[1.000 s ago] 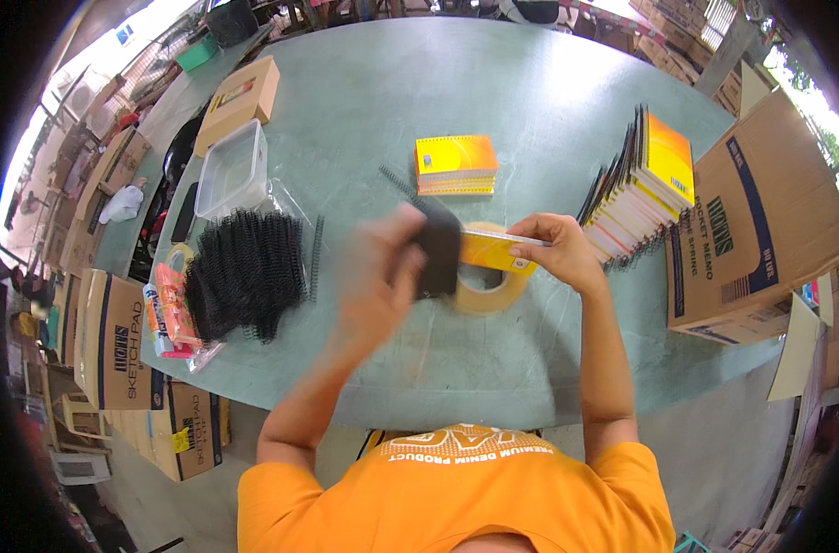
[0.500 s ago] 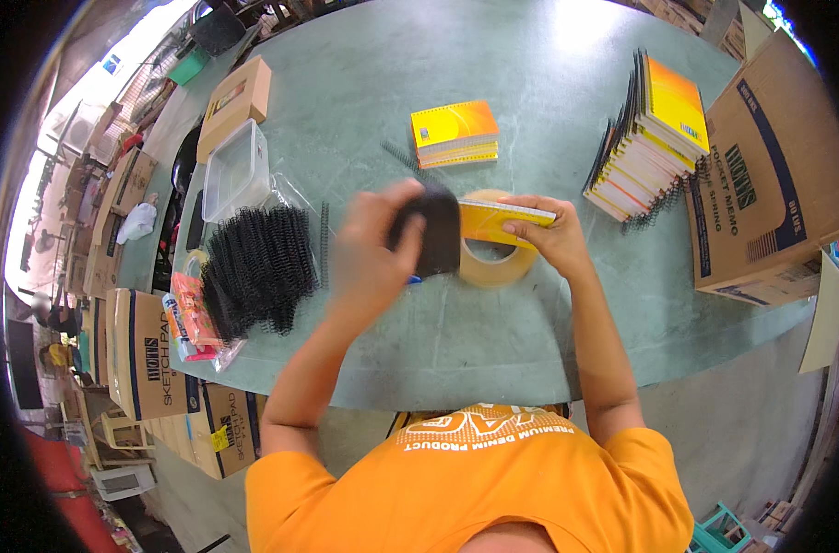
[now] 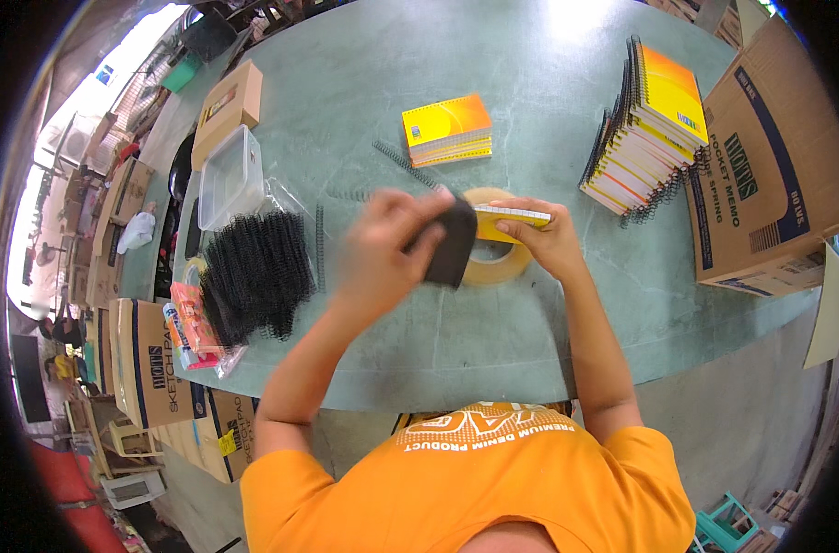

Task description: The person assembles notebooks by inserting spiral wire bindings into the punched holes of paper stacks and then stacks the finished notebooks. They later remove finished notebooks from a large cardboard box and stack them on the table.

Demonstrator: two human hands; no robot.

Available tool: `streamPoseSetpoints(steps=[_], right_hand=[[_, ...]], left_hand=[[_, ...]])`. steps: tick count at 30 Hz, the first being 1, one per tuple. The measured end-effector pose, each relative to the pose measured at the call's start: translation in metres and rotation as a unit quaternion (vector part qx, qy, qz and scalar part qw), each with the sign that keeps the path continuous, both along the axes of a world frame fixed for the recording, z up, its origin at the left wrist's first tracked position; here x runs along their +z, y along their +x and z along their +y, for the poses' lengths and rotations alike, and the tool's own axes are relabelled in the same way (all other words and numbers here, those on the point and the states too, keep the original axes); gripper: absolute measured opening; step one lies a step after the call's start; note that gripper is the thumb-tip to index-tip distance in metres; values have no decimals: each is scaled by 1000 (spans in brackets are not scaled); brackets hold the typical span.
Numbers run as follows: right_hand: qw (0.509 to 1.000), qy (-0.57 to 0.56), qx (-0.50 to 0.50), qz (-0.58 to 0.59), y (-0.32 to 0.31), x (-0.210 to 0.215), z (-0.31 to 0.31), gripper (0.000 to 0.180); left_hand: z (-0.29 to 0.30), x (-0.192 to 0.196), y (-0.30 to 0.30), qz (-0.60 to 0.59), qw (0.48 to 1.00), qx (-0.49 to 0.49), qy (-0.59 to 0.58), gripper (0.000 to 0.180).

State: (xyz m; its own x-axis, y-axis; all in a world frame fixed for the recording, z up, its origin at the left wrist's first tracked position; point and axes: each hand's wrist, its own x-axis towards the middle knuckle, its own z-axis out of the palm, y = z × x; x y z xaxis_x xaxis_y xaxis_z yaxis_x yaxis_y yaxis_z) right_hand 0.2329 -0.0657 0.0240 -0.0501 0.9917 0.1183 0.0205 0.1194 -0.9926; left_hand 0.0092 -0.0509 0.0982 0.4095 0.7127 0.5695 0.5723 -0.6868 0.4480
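**Hands at the tape roll, pad held over it**

Since the frame a second ago, both hands sit a little lower on the counter [image 3: 549, 55] and the black cover has tipped down over the tape roll's left side.

At the far left lie cartons [image 3: 152, 364] beside the counter edge, then a bright packet [image 3: 194, 318] and a heap of black spiral coils [image 3: 254, 272]. Above them stand a clear plastic tub [image 3: 230, 175] and a brown box [image 3: 226, 111]. One loose coil [image 3: 401, 164] lies slanted on the green top, near a small stack of yellow pads [image 3: 447, 129].

The left hand [image 3: 387, 249] is blurred by motion; its fingers are closed around a black cover [image 3: 452, 244], pinching it at the upper edge. That cover hangs just over the left rim of the tape roll [image 3: 498, 263], which lies flat on the counter in front of the person.

The right hand [image 3: 544, 235] rests over the roll's right side. Its fingers pinch a thin yellow pad [image 3: 512, 217], held level above the roll, with its near end meeting the black cover.

Farther right, a tall slanting stack of spiral notebooks [image 3: 655, 124] leans against a large printed carton [image 3: 770, 157] at the counter's right edge.
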Motion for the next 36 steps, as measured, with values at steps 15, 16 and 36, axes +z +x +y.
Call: streamPoseSetpoints(steps=[15, 16, 36], right_hand=[[999, 19, 24, 19, 0, 1, -6, 26], [999, 25, 28, -3, 2, -2, -5, 27], [997, 46, 58, -2, 0, 2, -5, 25]], left_hand=[[-1, 7, 18, 25, 999, -17, -40, 36], [5, 15, 20, -63, 998, 19, -23, 35], [-27, -30, 41, 121, 963, -187, -149, 28]])
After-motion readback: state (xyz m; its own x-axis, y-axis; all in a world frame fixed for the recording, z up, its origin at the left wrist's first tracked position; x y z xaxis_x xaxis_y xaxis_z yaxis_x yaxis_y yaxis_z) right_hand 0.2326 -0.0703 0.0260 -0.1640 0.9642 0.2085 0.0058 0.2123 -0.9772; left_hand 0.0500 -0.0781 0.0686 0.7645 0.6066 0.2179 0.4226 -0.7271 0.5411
